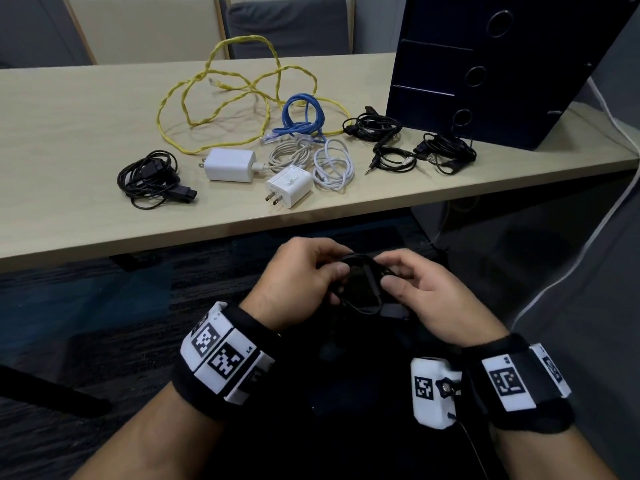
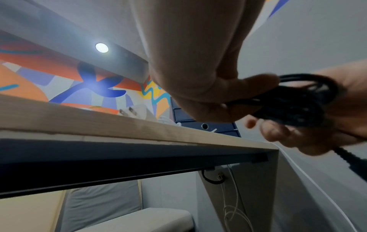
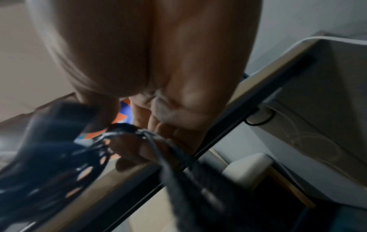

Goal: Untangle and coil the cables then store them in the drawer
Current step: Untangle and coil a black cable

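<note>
Coiling a black cable (image 1: pixel 360 285) below the desk (image 1: pixel 86 216) edge: loops stand between both hands, left hand (image 1: pixel 304 271) pinching the near-left side, right hand (image 1: pixel 415 289) gripping opp.; drawer unit (image 1: pixel 485 64) far R, nearer right hand

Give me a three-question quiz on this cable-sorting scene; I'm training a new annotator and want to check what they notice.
1. True or false: the yellow cable lies neatly coiled on the table.
2. What do the left hand and the right hand hold? A) a white charger B) a black cable C) the blue cable
3. Fill in: the drawer unit stands at the table's far ____ end, seen from the head view.

Key
1. False: it sprawls in loose, crossing loops.
2. B: both hands grip the black cable below the table edge.
3. right
</note>
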Demonstrator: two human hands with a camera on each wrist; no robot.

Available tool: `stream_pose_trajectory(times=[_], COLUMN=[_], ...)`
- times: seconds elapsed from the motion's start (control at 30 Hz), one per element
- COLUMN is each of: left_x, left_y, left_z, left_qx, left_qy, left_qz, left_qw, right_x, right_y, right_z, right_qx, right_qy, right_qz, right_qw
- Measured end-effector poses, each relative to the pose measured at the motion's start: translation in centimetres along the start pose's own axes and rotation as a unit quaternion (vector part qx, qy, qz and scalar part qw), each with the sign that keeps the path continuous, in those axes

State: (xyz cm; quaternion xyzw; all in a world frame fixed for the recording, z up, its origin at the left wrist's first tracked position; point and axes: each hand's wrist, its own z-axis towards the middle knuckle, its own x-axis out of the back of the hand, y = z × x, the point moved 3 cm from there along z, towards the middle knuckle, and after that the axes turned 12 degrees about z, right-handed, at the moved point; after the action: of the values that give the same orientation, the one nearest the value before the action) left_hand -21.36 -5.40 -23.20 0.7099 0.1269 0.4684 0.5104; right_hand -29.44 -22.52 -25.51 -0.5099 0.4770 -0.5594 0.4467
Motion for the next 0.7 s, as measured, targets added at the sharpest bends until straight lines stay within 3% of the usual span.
stream_pose_trajectory(times=[0.13,0.23,0.5,0.57,0.63,0.7], left_x=[0.4,0.0,0.0,-0.2,-0.4,-0.6], left_y=[-0.4,-0.5,-0.5,-0.6,-0.6,-0.7], left_z=[0.1,0.1,0.0,0.2,0.2,0.3], left_qx=[-0.009,-0.014,-0.013,-0.011,-0.014,-0.015], left_qy=[0.046,0.044,0.007,0.0,-0.003,0.0], left_qz=[-0.081,-0.104,-0.159,-0.157,-0.159,-0.163], left_qw=[0.996,0.994,0.987,0.988,0.987,0.987], right_x=[0.9,1.2,2.4,2.2,1.6,1.0], right_y=[2.2,2.8,3.6,3.5,3.3,3.6], right_z=[-0.1,-0.2,-0.6,-0.4,-0.1,0.2], right_qx=[-0.012,-0.016,-0.068,-0.083,-0.093,-0.082], right_qy=[0.003,0.02,-0.012,0.007,0.034,0.082], right_qz=[0.039,0.036,-0.118,-0.15,-0.084,0.078], right_qw=[0.999,0.999,0.991,0.985,0.992,0.99])
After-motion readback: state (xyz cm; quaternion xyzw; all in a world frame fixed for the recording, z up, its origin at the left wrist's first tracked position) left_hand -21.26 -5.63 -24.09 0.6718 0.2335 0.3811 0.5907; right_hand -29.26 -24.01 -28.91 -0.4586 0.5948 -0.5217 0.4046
